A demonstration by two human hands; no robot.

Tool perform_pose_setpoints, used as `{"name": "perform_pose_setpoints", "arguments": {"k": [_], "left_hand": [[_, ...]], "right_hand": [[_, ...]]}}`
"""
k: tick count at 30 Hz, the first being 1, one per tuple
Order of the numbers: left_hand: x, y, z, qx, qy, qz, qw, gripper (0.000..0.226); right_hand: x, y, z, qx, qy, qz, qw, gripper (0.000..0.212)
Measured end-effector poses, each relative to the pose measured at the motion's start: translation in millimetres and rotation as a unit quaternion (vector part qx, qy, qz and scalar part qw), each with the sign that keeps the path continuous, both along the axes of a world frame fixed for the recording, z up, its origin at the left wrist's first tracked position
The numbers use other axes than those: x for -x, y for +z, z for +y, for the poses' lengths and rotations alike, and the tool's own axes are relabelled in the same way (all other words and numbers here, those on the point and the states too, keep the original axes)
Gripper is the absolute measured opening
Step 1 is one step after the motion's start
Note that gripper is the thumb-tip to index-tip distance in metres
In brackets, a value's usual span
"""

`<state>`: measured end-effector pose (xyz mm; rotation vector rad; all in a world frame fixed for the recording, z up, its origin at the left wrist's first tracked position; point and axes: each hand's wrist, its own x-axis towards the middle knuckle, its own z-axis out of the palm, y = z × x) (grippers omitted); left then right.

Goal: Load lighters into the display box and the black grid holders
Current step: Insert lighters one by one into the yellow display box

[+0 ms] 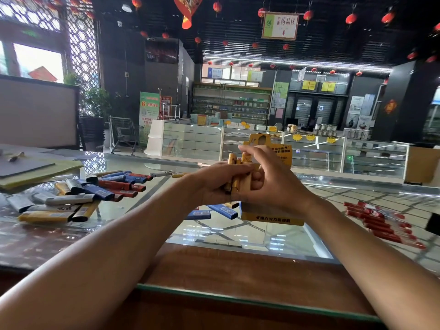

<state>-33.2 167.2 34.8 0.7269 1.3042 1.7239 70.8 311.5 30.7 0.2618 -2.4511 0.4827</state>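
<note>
Busy shop behind, glass counter (238, 232) up front, one yellow display box (271, 217) standing on it. Both hands work right in front of the box: left hand (214, 184) clenched round a bundle of gold lighters (235, 184), right hand (269, 177) pinching the same bundle, its count hidden by fingers. Two blue lighters (222, 210) lie just left of the box, a mixed pile (83, 194) further left. Red lighters (381, 222) sit to its right, too blurred to count.

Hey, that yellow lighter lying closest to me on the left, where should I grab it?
Probably pinch the yellow lighter mid-body across its long edges, from above: it lies flat on the glass counter, lengthwise left to right, with another lighter crowding its right end.
</note>
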Motion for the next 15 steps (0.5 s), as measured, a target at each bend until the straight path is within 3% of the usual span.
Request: {"name": "perform_pose_setpoints", "arguments": {"k": [4, 9, 15], "left_hand": [[-2.5, -2.6, 3.8, 0.021, 0.033, 0.017, 0.999, 0.019], [-1.1, -6.6, 5.9, 0.045, 0.036, 0.034, 0.998, 0.021], [0.0, -6.7, 6.4, 0.055, 0.028, 0.03, 0.998, 0.028]], "right_hand": [[-2.2, 0.7, -4.2, -0.038, -0.021, -0.032, 0.999, 0.112], [-1.3, -0.5, -6.5, -0.085, -0.047, -0.035, 0.995, 0.11], [2.0, -0.1, -5.3, -0.074, -0.062, -0.022, 0.995, 0.1]]}}
